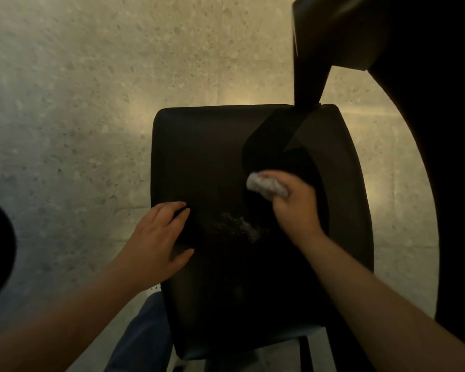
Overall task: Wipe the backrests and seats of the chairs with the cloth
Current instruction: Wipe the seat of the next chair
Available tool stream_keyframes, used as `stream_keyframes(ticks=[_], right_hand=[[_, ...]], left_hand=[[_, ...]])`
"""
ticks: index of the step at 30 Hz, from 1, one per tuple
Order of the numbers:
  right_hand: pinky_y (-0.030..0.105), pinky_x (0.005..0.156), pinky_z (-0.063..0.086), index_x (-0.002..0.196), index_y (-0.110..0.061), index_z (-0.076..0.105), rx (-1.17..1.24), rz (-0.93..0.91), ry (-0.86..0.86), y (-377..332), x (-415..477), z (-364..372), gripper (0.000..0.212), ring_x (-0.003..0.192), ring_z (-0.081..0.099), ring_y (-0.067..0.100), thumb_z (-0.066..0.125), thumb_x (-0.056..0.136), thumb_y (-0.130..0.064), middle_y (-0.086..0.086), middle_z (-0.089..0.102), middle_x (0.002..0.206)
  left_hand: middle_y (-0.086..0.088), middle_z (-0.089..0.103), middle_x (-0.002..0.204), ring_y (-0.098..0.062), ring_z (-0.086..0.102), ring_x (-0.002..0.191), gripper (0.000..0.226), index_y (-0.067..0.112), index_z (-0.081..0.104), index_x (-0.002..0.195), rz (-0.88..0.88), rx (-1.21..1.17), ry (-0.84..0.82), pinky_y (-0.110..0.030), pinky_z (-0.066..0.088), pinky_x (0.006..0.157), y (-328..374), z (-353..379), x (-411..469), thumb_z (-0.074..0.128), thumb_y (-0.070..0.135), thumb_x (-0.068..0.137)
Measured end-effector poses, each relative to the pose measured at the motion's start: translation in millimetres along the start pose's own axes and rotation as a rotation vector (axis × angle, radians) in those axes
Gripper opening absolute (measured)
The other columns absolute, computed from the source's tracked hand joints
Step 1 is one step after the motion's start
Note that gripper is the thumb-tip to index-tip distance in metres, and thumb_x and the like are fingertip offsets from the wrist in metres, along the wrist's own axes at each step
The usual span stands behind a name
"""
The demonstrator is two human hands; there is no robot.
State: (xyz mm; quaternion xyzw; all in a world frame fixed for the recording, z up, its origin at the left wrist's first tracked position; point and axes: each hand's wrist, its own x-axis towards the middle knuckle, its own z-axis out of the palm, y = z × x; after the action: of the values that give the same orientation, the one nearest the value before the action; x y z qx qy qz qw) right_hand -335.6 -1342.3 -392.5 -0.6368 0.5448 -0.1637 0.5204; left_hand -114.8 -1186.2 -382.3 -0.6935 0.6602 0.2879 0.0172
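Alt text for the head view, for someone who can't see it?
The right hand grips a bunched white cloth on a black chair; the left hand rests on its left side. Pale specks lie between the hands.

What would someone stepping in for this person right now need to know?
Left hand: open, resting on the left part of the chair seat.
Right hand: grips the bunched white cloth over the seat's right half.
Done: how much has been wiped cannot be told from this view.
Left: a pale speckled patch lies on the seat between the hands, not yet wiped. No backrest or other chair is in view.
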Motion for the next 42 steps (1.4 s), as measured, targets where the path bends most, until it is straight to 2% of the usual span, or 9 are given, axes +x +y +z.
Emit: stream_keyframes(ticks=[7,12,15,17,23,28,33,38,42], right_hand=[[0.036,0.105,0.043,0.117,-0.021,0.067,-0.159,0.085,0.082,0,59,28,0.035,0.117,0.055,0.015,0.05,0.092,-0.003,0.001,0.062,0.121],[0.014,0.106,0.033,0.105,-0.035,0.069,-0.186,0.058,-0.117,20,-39,62,0.041,0.106,0.056,-0.002,0.053,0.087,-0.001,-0.017,0.065,0.108],[0.03,0.092,0.054,0.099,-0.047,0.068,-0.055,0.097,-0.199,9,-49,55,0.042,0.098,0.064,-0.001,0.058,0.088,-0.008,-0.017,0.068,0.101],[0.021,0.086,0.054,0.092,-0.057,0.066,-0.021,0.007,-0.12,-8,-29,41,0.044,0.093,0.064,-0.005,0.057,0.084,-0.014,-0.026,0.068,0.096],[0.035,0.097,0.05,0.109,-0.019,0.07,-0.115,-0.047,0.024,-27,53,51,0.034,0.103,0.06,0.007,0.05,0.09,0.0,-0.004,0.067,0.109],[-0.006,0.093,0.023,0.106,-0.032,0.069,-0.123,0.051,-0.056,-16,2,89,0.042,0.109,0.057,-0.001,0.053,0.087,0.001,-0.016,0.066,0.109],[0.047,0.107,0.042,0.088,-0.053,0.067,-0.061,0.072,-0.361,-12,-58,85,0.052,0.101,0.063,-0.002,0.055,0.086,-0.001,-0.027,0.068,0.098],[0.024,0.093,0.051,0.106,-0.029,0.07,0.016,-0.004,-0.007,-36,19,74,0.037,0.102,0.063,0.004,0.055,0.088,0.0,-0.011,0.068,0.106],[-0.011,0.091,0.007,0.112,-0.024,0.07,-0.178,0.053,0.014,-28,4,100,0.039,0.108,0.053,-0.005,0.053,0.088,0.002,-0.013,0.065,0.112]], left_hand=[[-0.015,0.048,0.139,-0.033,0.046,0.128,0.079,0.002,0.052,0.136,-0.052,-0.021,0.024,-0.043,0.039,0.106,-5,12,-11,0.08,0.039,0.072],[-0.012,0.042,0.145,-0.029,0.039,0.134,0.078,0.006,0.046,0.142,-0.067,-0.04,0.017,-0.04,0.033,0.111,-4,15,-18,0.073,0.044,0.078],[-0.011,0.04,0.147,-0.027,0.037,0.136,0.078,0.007,0.043,0.144,-0.085,-0.068,0.024,-0.04,0.031,0.113,-7,14,-23,0.071,0.044,0.081],[-0.01,0.04,0.148,-0.027,0.037,0.136,0.078,0.007,0.043,0.144,-0.09,-0.079,0.024,-0.04,0.032,0.113,-10,13,-26,0.071,0.043,0.081],[-0.01,0.042,0.146,-0.027,0.039,0.133,0.077,0.006,0.044,0.143,-0.119,-0.087,0.039,-0.035,0.029,0.11,-20,21,-37,0.072,0.041,0.081],[-0.012,0.044,0.144,-0.029,0.041,0.131,0.077,0.004,0.046,0.142,-0.133,-0.118,0.034,-0.036,0.031,0.109,-25,26,-44,0.075,0.039,0.08],[-0.011,0.044,0.144,-0.028,0.04,0.132,0.077,0.006,0.045,0.142,-0.128,-0.119,0.024,-0.034,0.029,0.109,-30,24,-48,0.074,0.041,0.079],[-0.009,0.043,0.145,-0.027,0.04,0.132,0.078,0.008,0.045,0.143,-0.137,-0.131,0.027,-0.035,0.031,0.108,-38,27,-53,0.072,0.044,0.08],[-0.008,0.044,0.143,-0.027,0.041,0.13,0.077,0.008,0.044,0.143,-0.182,-0.14,0.037,-0.035,0.032,0.106,-42,30,-57,0.07,0.045,0.081]])
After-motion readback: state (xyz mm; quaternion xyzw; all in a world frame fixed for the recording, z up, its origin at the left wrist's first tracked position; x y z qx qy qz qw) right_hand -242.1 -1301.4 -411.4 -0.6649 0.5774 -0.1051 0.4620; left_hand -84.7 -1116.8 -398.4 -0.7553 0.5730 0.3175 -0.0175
